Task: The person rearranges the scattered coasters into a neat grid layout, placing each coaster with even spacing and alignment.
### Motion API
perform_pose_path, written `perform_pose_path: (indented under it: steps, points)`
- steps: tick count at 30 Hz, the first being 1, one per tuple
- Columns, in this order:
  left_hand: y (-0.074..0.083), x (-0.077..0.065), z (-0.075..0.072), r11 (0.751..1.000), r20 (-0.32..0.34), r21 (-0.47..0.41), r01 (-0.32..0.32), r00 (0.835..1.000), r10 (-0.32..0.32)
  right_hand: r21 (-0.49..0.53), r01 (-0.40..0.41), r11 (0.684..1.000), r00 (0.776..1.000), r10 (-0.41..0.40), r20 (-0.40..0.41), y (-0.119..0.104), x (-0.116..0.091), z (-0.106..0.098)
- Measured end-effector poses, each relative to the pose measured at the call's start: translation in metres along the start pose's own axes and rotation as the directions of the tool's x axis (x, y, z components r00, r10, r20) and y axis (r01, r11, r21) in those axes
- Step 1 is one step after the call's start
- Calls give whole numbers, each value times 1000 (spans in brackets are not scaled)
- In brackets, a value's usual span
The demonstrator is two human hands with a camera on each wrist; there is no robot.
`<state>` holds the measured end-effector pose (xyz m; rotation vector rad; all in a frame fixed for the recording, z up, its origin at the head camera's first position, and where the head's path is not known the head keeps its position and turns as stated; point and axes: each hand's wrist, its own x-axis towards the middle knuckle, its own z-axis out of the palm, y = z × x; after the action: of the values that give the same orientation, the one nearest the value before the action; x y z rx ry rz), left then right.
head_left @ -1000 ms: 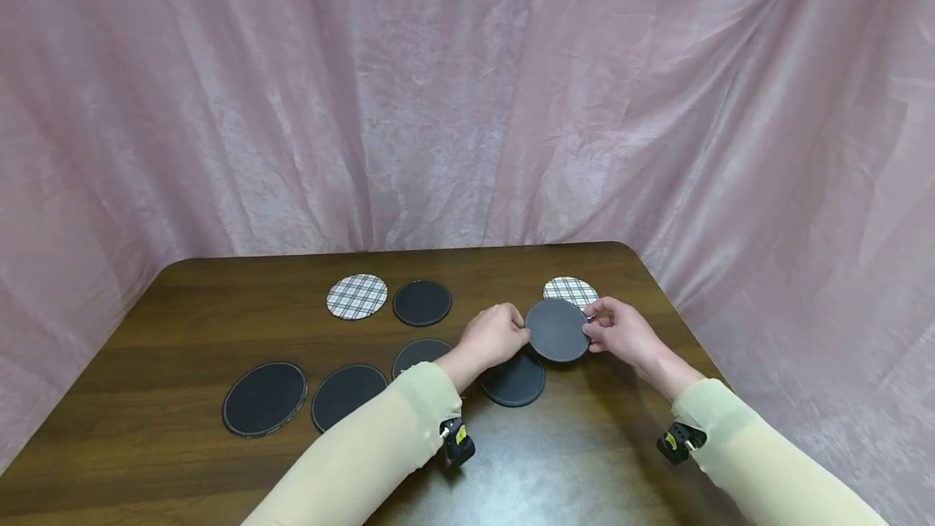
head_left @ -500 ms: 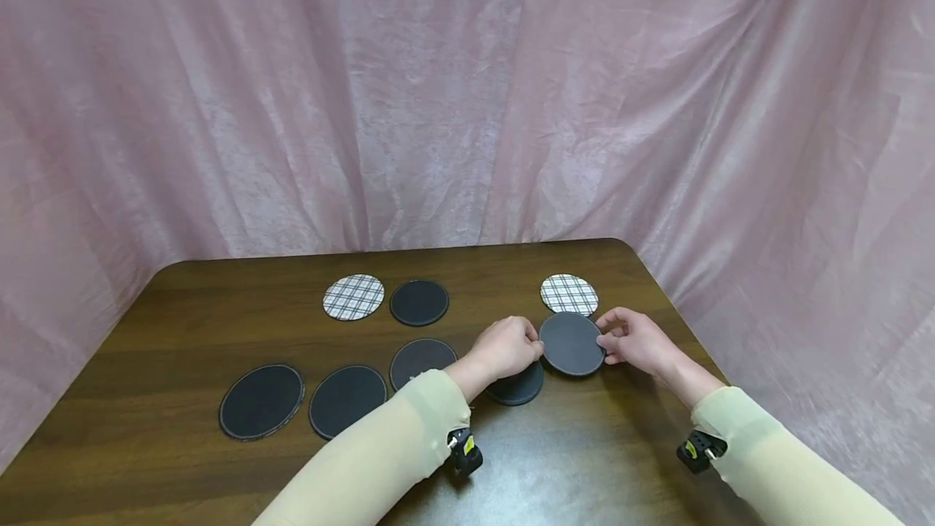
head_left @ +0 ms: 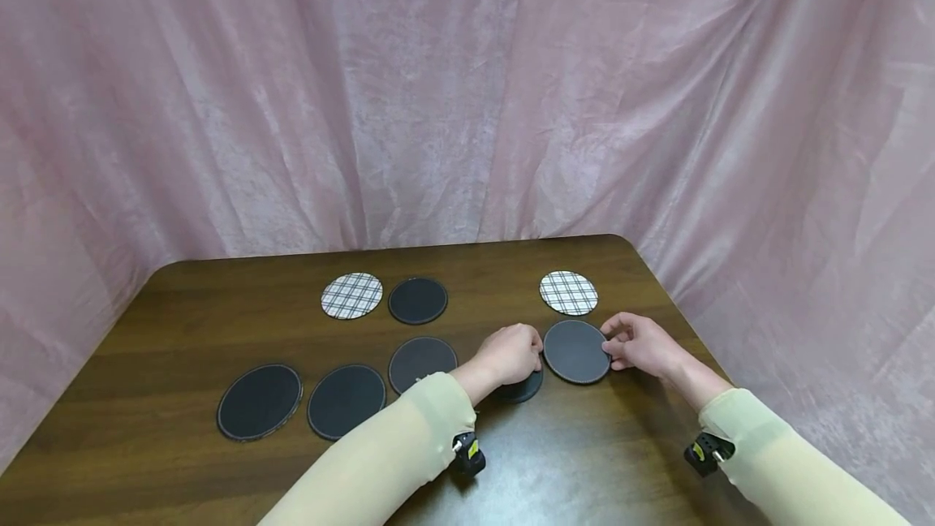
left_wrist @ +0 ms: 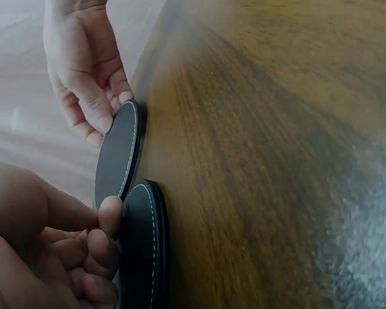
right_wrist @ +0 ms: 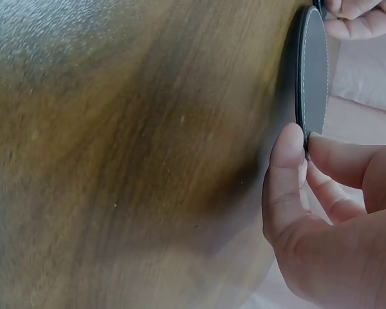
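Observation:
A round black coaster [head_left: 575, 351] with pale edge stitching is held by both hands low over the right part of the table. My right hand [head_left: 643, 345] pinches its right edge between thumb and fingers, which the right wrist view shows closely. On the opposite edge, the thumb and forefinger of my left hand [head_left: 507, 354] pinch the rim, their tips close together in the left wrist view. Partly hidden under the left hand lies another black coaster [head_left: 524, 388]. Just behind the held one is a white plaid coaster [head_left: 568, 293].
More black coasters lie to the left: one behind [head_left: 418, 301], one by the left forearm [head_left: 422, 364], and two nearer the front [head_left: 346, 402] [head_left: 260, 402]. A second plaid coaster [head_left: 352, 295] sits at the back. Pink curtain [head_left: 438, 88] hangs behind the wooden table [head_left: 241, 299].
Both hands have brought the black coaster right and toward the person, lowering it. The plaid coaster behind, partly covered before, now shows whole.

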<state>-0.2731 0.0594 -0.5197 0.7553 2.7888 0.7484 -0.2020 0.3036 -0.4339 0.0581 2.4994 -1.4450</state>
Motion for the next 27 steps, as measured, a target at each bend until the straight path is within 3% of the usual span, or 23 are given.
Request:
perform_pose_path:
  steps: [7,20,27]
  points:
    - [-1,0,-2,998,-24,54,-31,999,32,-10,-15,1000,1000,15,27,-2,-1,-3]
    - [-4,5,4,999,-24,37,-11,1000,12,-62,30,998,998,-26,57,-7,-4,6]
    - [1,1,1,998,-32,61,-11,999,13,-187,61,980,998,-57,25,-9,-4,10]
